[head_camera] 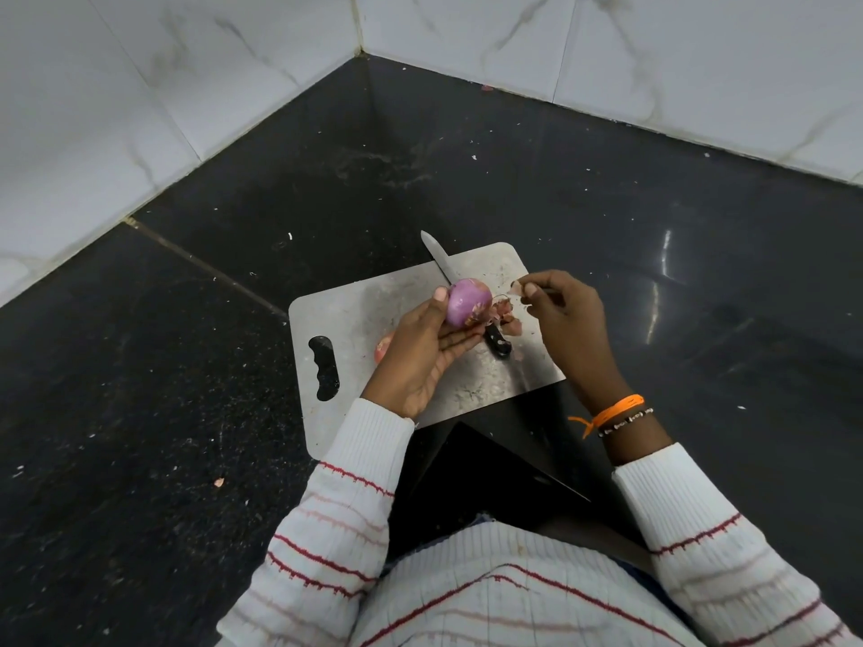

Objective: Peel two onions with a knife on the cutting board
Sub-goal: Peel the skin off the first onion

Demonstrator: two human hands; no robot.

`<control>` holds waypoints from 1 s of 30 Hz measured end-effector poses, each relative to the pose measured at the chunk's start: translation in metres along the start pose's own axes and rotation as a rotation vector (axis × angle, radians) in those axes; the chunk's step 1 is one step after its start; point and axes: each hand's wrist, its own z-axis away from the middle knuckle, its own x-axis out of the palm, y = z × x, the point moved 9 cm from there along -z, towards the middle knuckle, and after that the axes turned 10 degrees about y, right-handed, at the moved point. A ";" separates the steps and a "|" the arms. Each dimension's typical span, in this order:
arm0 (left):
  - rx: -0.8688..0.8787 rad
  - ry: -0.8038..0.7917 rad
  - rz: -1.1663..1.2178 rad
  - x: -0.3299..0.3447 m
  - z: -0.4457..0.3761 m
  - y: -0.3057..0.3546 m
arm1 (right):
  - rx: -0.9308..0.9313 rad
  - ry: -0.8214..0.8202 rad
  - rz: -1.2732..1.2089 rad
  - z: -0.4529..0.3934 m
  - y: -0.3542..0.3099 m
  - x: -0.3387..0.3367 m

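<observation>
My left hand [427, 345] holds a purple, mostly peeled onion [467, 302] between thumb and fingers, just above the steel cutting board [355, 315]. My right hand [562, 315] pinches a small scrap of onion skin [516, 288] to the right of the onion. The knife [441, 261] lies on the board behind and under the onion, blade tip pointing away past the far edge, black handle [498, 342] toward me. A second onion [383, 347] peeks out from behind my left hand. Loose skins [506, 315] lie by the handle.
The board sits on a dark speckled stone counter [187, 389] in a corner of white marbled tile walls [140, 86]. Small white crumbs dot the counter, and a peel scrap [218, 481] lies at the near left. A seam [205, 268] crosses the counter at left.
</observation>
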 end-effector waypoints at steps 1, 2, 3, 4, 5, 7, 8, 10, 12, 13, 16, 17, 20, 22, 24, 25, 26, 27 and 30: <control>0.006 0.000 -0.013 0.000 0.000 0.000 | -0.017 -0.009 -0.014 0.003 -0.005 0.002; 0.014 -0.003 -0.032 0.001 0.001 0.001 | -0.039 -0.013 -0.026 0.005 -0.010 0.003; 0.023 -0.004 -0.051 0.002 0.002 0.001 | -0.061 -0.013 -0.043 0.007 -0.015 0.004; 0.030 -0.004 -0.066 0.003 0.003 0.002 | -0.078 -0.015 -0.066 0.009 -0.020 0.005; 0.035 -0.003 -0.074 0.003 0.003 0.002 | -0.086 -0.022 -0.093 0.011 -0.024 0.006; 0.041 0.001 -0.075 0.003 0.004 0.003 | -0.090 -0.041 -0.131 0.013 -0.027 0.008; 0.042 0.002 -0.072 0.003 0.004 0.003 | -0.087 -0.043 -0.137 0.013 -0.027 0.008; 0.042 0.008 -0.071 0.002 0.004 0.003 | -0.079 -0.040 -0.145 0.012 -0.027 0.007; 0.044 0.012 -0.073 0.002 0.003 0.002 | -0.101 -0.056 -0.141 0.013 -0.029 0.007; 0.044 0.009 -0.074 0.002 0.003 0.002 | -0.113 -0.069 -0.137 0.013 -0.030 0.008; 0.037 0.003 -0.074 0.002 0.003 0.002 | -0.130 -0.095 -0.140 0.013 -0.032 0.009; 0.036 0.004 -0.075 0.001 0.003 0.002 | -0.129 -0.100 -0.147 0.013 -0.032 0.009; 0.033 0.015 -0.084 0.000 0.002 0.002 | -0.116 -0.114 -0.161 0.011 -0.031 0.008; 0.030 0.021 -0.088 0.000 0.001 0.002 | -0.122 -0.128 -0.155 0.011 -0.031 0.008; 0.034 0.022 -0.098 -0.001 0.001 0.003 | -0.140 -0.139 -0.149 0.010 -0.031 0.008; 0.037 0.024 -0.104 -0.001 0.001 0.003 | -0.149 -0.145 -0.145 0.010 -0.031 0.008; 0.040 0.023 -0.112 -0.001 0.002 0.003 | -0.156 -0.148 -0.142 0.010 -0.031 0.008; 0.044 0.021 -0.119 -0.001 0.002 0.003 | -0.160 -0.149 -0.139 0.009 -0.031 0.009; 0.053 0.018 -0.131 -0.001 0.003 0.004 | -0.172 -0.136 -0.125 0.010 -0.030 0.009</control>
